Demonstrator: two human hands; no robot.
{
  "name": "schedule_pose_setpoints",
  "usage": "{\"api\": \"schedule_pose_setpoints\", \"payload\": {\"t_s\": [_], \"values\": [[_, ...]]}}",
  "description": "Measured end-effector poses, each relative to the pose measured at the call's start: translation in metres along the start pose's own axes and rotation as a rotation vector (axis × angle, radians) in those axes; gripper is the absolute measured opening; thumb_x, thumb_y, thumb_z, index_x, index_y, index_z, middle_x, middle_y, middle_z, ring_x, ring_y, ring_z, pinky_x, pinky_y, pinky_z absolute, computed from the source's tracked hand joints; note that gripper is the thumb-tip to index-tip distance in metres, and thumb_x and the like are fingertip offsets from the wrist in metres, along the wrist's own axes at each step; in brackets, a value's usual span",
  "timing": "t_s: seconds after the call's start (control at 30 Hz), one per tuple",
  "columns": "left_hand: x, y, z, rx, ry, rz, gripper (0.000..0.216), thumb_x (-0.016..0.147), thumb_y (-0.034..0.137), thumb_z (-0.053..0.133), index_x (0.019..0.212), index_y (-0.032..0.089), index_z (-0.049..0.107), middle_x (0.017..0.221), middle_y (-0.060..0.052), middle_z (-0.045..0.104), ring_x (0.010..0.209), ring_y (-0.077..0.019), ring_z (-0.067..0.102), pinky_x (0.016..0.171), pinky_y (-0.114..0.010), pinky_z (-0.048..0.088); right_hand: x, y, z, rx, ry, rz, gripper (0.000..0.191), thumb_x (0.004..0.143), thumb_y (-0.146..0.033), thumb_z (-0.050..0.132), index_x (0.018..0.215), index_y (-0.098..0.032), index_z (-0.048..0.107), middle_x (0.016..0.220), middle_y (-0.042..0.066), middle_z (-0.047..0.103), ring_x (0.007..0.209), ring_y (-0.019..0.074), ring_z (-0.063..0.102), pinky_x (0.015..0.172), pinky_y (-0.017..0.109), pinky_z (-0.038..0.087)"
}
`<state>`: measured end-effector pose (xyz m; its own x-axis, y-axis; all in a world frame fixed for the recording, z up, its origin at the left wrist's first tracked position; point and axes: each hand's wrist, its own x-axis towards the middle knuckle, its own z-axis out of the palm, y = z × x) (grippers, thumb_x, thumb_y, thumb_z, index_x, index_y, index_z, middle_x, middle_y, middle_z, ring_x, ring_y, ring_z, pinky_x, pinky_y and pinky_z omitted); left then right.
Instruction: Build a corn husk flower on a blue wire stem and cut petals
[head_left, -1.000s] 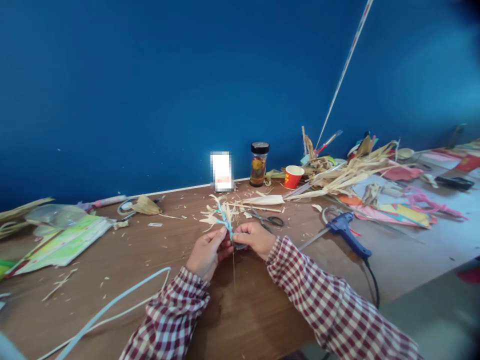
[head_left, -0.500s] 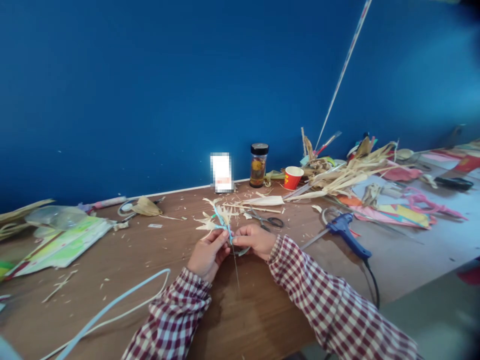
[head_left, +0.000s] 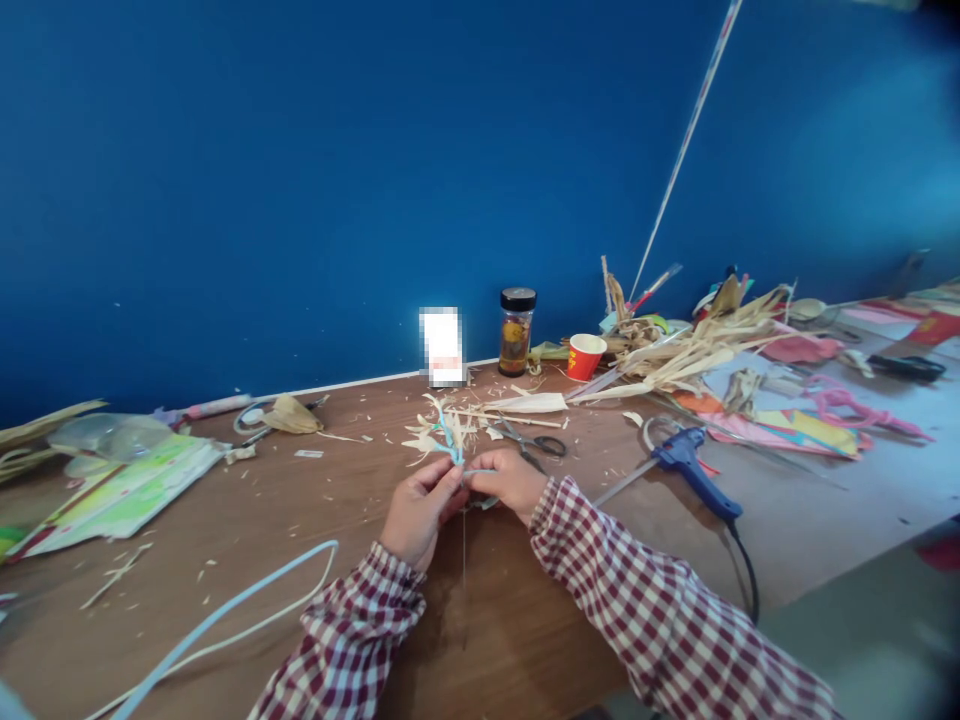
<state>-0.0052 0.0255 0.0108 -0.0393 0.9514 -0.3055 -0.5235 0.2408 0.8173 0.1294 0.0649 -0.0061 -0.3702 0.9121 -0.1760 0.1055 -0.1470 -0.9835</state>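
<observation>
My left hand (head_left: 421, 508) is closed in a pinch around the base of a small spray of pale corn-husk pieces (head_left: 421, 438) with light-blue stems (head_left: 448, 436). A thin wire (head_left: 464, 560) hangs down below the fingers. Close beside it, my right hand (head_left: 511, 480) is also closed, pinching a narrow light-blue strip (head_left: 480, 472) at the foot of the spray. The fingertips almost meet, so the join between strip and stems is mostly hidden. Scissors (head_left: 551, 444) lie just beyond my right hand.
A blue glue gun (head_left: 694, 470) with its cord lies right of my sleeve. Behind stand a lidded jar (head_left: 516, 335) and a red paper cup (head_left: 585, 360). Dried husks (head_left: 697, 355) pile up at right. At left are a green-and-white sheet (head_left: 142, 490) and a blue-white cable (head_left: 247, 588).
The spray and both hands have shifted slightly. The blue strip now stretches sideways between the spray and my right fingers, and the wire hangs straighter.
</observation>
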Motion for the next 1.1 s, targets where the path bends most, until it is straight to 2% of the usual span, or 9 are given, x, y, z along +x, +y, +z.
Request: {"api": "schedule_pose_setpoints", "payload": {"t_s": [0.13,0.3,0.67,0.87,1.1], "values": [[0.003,0.002,-0.006,-0.030,-0.070,-0.039,0.022,0.060,0.012,0.076,0.080,0.011,0.068,0.066,-0.001,0.066,0.058,-0.0072,0.059,0.060,-0.019,0.055,-0.001,-0.004,-0.004,0.069,-0.048,0.024,0.016,0.064,-0.028,0.067,0.068,-0.014,0.062,0.058,-0.001,0.059,0.051,0.0078,0.048,0.047,0.020,0.036],[0.006,0.005,-0.014,0.030,-0.175,-0.109,0.017,0.061,0.018,0.076,0.073,0.011,0.066,0.056,0.001,0.059,0.051,-0.0063,0.057,0.053,-0.017,0.055,-0.004,-0.006,-0.003,0.163,-0.155,0.043,0.022,0.059,-0.031,0.072,0.067,-0.013,0.063,0.058,-0.001,0.061,0.052,0.0079,0.051,0.051,0.020,0.040],[0.004,0.004,-0.010,0.006,-0.067,-0.021,0.030,0.044,0.020,0.084,0.066,0.012,0.064,0.063,0.002,0.064,0.055,-0.0074,0.059,0.051,-0.016,0.052,0.001,0.001,-0.010,-0.064,-0.128,0.002,0.021,0.063,-0.033,0.069,0.065,-0.012,0.063,0.055,-0.001,0.059,0.052,0.0087,0.050,0.050,0.020,0.039],[0.006,0.004,-0.010,0.054,-0.114,-0.025,0.026,0.051,0.022,0.082,0.067,0.011,0.066,0.064,0.000,0.065,0.057,-0.0075,0.058,0.055,-0.017,0.051,-0.003,-0.004,-0.008,-0.206,-0.109,-0.040,0.018,0.064,-0.030,0.066,0.067,-0.012,0.065,0.055,-0.001,0.058,0.052,0.0084,0.048,0.050,0.020,0.038],[0.005,0.001,-0.011,0.029,-0.070,-0.102,0.019,0.057,0.018,0.079,0.069,0.010,0.066,0.061,-0.001,0.064,0.054,-0.0071,0.058,0.053,-0.016,0.051,-0.009,-0.014,-0.003,-0.292,-0.026,-0.041,0.012,0.062,-0.025,0.066,0.065,-0.013,0.065,0.053,-0.002,0.056,0.051,0.0081,0.047,0.049,0.020,0.037]]}}
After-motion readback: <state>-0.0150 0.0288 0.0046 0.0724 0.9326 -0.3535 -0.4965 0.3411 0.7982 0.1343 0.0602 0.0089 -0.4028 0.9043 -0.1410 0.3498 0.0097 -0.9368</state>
